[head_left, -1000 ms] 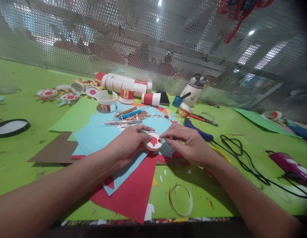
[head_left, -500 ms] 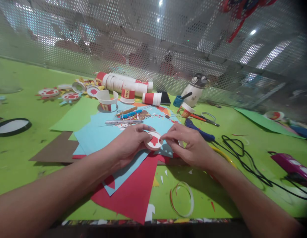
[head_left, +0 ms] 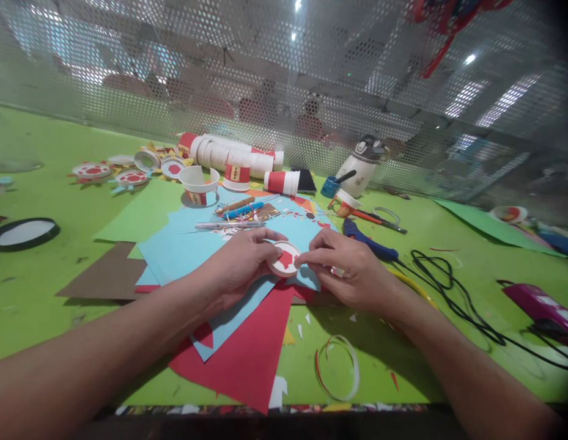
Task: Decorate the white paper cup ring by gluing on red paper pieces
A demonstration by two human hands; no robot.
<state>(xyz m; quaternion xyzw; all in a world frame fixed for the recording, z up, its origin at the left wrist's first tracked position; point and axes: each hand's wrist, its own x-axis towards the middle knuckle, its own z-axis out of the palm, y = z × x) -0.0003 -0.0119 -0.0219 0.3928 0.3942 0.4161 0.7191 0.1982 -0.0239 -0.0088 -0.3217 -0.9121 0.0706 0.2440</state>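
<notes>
Over blue paper [head_left: 167, 244], the left hand [head_left: 247, 260] pinches the paper disc [head_left: 286, 260] at nine o'clock; the right hand [head_left: 350, 266], half-curled, touches at three, its grip unclear. Likely light and bendable: hold the edge.

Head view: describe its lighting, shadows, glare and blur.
In the head view, lamps glare as small white spots; in the head view, a soft shadow darkens the table below the right hand; in the head view, the top right corner falls dark; in the head view, shapes beyond the mesh are blurred, while the disc is clearer.
</notes>
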